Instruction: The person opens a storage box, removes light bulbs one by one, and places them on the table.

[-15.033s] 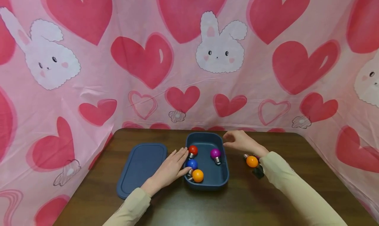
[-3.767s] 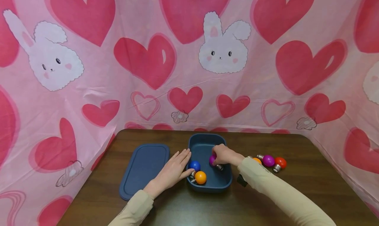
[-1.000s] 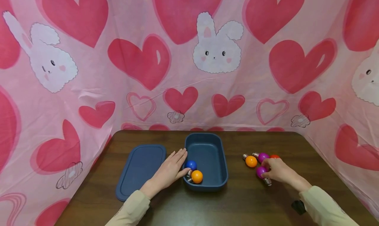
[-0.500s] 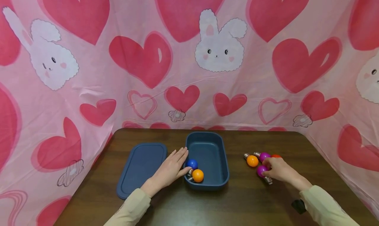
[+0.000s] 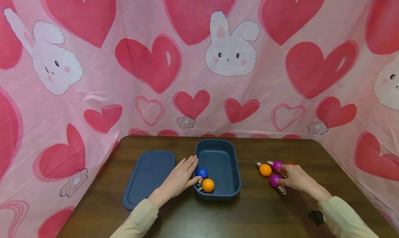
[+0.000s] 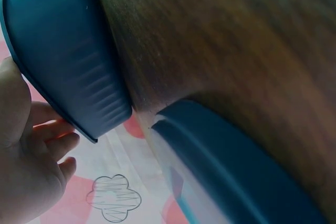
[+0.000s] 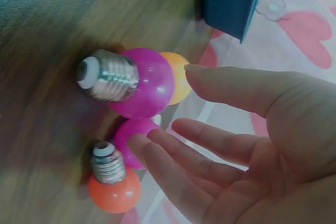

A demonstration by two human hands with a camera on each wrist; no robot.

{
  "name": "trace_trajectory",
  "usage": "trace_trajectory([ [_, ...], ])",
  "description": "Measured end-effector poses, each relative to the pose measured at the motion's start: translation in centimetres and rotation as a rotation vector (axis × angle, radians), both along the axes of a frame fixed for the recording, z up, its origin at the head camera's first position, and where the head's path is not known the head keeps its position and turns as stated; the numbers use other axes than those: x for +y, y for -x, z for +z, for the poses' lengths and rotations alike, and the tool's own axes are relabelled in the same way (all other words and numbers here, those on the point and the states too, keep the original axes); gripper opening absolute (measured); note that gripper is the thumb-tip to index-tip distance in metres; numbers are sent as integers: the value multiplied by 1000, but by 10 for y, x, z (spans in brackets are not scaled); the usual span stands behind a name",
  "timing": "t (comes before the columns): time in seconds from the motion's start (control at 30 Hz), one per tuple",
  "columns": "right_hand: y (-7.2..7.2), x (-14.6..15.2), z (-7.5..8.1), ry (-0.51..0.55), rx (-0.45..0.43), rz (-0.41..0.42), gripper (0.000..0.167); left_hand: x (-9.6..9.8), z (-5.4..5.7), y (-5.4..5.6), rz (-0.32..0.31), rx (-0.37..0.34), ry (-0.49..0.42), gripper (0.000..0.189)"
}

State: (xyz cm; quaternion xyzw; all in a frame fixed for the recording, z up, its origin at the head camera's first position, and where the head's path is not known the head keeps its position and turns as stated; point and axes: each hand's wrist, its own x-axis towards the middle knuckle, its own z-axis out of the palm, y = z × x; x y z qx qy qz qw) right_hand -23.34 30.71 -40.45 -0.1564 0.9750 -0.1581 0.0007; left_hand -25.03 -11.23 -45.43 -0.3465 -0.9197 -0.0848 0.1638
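My left hand (image 5: 179,175) rests with straight fingers on the left rim of a dark blue box (image 5: 238,182). Inside that box lie a blue light bulb (image 5: 202,173) and an orange light bulb (image 5: 208,185), near the thumb. On the table to the right, my right hand (image 5: 296,177) is just beside a purple light bulb (image 5: 275,181). In the right wrist view its thumb and fingers stand apart, with the nearer purple bulb (image 7: 144,82) lying free on the wood. A second purple bulb (image 5: 277,166), another orange bulb (image 5: 265,170) and a partly hidden red bulb (image 5: 290,164) lie close by.
A flat dark blue lid (image 5: 151,179) lies left of the box on the brown wooden table (image 5: 249,217). Behind the table hangs a pink cloth (image 5: 193,75) with hearts and rabbits. A small black object (image 5: 316,217) shows by the right sleeve.
The red and purple bulbs have gone from the box to the table on the right. My right hand has just let go of the nearer purple bulb. My left hand stays on the rim.
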Motion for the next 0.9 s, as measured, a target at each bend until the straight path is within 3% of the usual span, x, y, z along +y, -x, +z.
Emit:
trace_trajectory([
  [0.3, -1, -18, 17, 72, 10, 37, 34, 0, 1, 0, -10, 4, -13, 65],
  [0.57, 5, -44, 23, 115, 34, 97, 30, 0, 1, 0, -10, -5, -22, 64],
  [0.9, 10, -74, 26, 225, 49, 240, 29, -1, -1, 0, -15, 5, -22, 64],
])
